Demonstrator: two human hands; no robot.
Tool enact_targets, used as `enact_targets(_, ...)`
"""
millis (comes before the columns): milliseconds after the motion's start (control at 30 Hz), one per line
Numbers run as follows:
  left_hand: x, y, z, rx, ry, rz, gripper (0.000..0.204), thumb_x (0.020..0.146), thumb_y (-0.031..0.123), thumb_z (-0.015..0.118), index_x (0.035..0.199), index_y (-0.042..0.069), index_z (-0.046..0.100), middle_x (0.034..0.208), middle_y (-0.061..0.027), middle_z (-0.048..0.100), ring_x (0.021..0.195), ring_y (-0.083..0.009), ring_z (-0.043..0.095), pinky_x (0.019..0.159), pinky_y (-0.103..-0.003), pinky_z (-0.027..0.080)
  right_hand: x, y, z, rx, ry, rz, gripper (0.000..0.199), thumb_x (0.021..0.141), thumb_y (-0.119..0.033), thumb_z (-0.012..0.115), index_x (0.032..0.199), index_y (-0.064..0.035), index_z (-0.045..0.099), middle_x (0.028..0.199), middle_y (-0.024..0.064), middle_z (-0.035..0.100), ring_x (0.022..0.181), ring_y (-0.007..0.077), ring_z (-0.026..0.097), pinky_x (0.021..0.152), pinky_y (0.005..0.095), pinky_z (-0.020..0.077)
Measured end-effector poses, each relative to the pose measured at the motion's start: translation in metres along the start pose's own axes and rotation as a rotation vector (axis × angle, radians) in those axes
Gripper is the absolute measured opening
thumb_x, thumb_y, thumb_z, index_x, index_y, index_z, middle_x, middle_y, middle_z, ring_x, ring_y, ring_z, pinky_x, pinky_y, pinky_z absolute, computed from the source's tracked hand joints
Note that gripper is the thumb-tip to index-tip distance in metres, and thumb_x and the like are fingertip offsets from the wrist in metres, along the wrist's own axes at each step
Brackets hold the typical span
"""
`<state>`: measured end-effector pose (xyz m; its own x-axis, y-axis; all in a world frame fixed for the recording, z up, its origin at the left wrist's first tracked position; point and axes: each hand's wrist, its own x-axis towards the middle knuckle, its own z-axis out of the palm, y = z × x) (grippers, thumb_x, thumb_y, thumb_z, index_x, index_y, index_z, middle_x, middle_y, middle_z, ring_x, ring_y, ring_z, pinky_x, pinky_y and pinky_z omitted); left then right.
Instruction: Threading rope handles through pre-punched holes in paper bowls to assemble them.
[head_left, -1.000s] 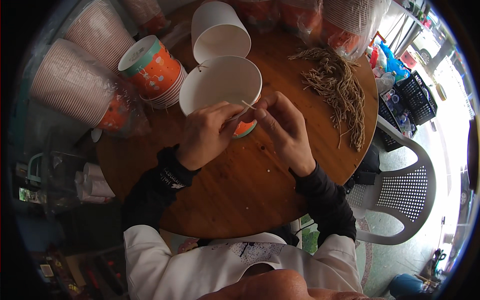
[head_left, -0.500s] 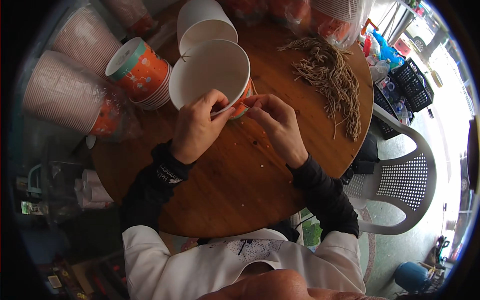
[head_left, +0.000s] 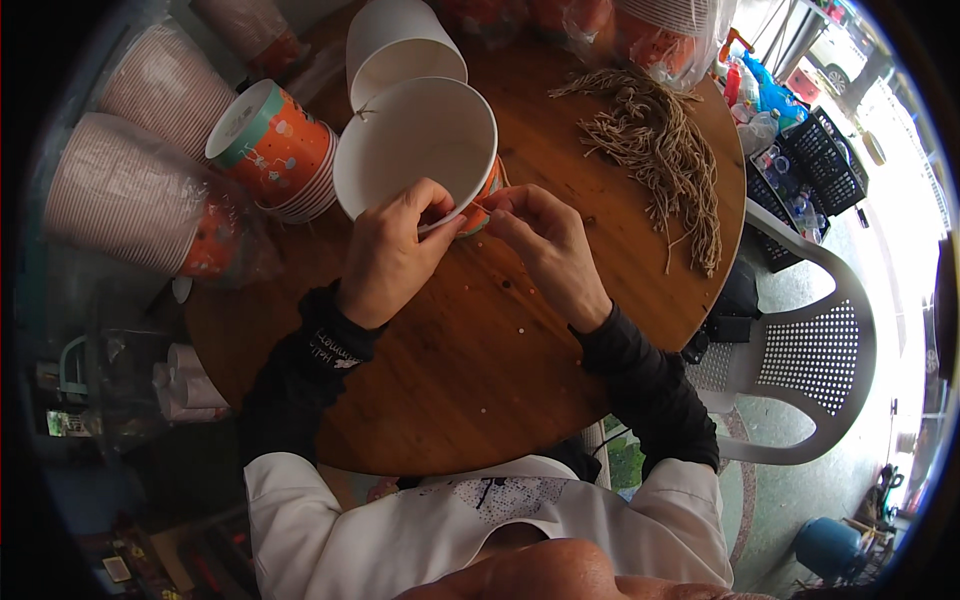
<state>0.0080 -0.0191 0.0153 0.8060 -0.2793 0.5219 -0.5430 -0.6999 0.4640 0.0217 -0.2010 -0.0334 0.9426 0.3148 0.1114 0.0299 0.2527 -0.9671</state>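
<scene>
A large paper bucket (head_left: 410, 140), white inside and orange outside, tilts its mouth toward me on the round wooden table. My left hand (head_left: 398, 240) holds its near rim, thumb outside and fingers curled over the inside. Just right of that rim my right hand (head_left: 540, 240) pinches a thin tan string (head_left: 482, 208) against the bucket's outer wall. Its tip is mostly hidden by the fingers. A short knotted end of string (head_left: 364, 112) sticks out inside the bucket's far left rim.
Behind lies another white bucket (head_left: 400, 60). Nested orange buckets (head_left: 275, 150) and plastic-wrapped stacks (head_left: 125, 195) crowd the left. A bundle of tan strings (head_left: 660, 150) lies at the table's right. A grey plastic chair (head_left: 810, 350) and black crates (head_left: 825, 165) stand beyond.
The right fingers have shifted slightly at the string, and a bit more of it shows by the rim. The left hand keeps its hold; the whole view has moved a little.
</scene>
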Motion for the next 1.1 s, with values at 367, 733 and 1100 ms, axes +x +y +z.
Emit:
enact_targets(367,0.001,-0.001,0.0,-0.021,-0.006,-0.018,0.023,0.079,0.0,0.073,0.089,0.003,0.052,0.077,-0.0096,0.061,0.069,-0.0246,0.063,0.06,-0.035,0.05,0.001,0.0,-0.002,0.054,-0.005,0.024,0.018,0.097,-0.013,0.057,0.107,0.0023,0.06,0.107,0.0056,0.064,0.097,0.0111,0.061,0.091,0.0281,0.0496)
enact_targets(733,0.003,0.001,-0.001,-0.084,-0.015,0.129,0.021,0.08,-0.002,0.07,0.093,0.002,0.054,0.095,-0.0119,0.063,0.077,-0.0251,0.064,0.061,-0.032,0.051,0.008,0.008,0.001,0.017,-0.005,-0.002,0.017,0.096,-0.013,0.058,0.104,0.0028,0.059,0.102,0.006,0.065,0.094,0.0105,0.061,0.087,0.0261,0.0508)
enact_targets(1100,0.005,0.008,-0.003,-0.231,-0.013,0.031,0.006,0.085,-0.004,0.06,0.09,0.0,0.057,0.111,-0.0129,0.064,0.083,-0.0219,0.066,0.061,-0.03,0.055,0.019,0.011,0.001,-0.092,0.054,-0.053,0.015,0.095,-0.013,0.059,0.097,0.0017,0.059,0.088,0.0014,0.064,0.082,0.0055,0.058,0.074,0.0216,0.0483)
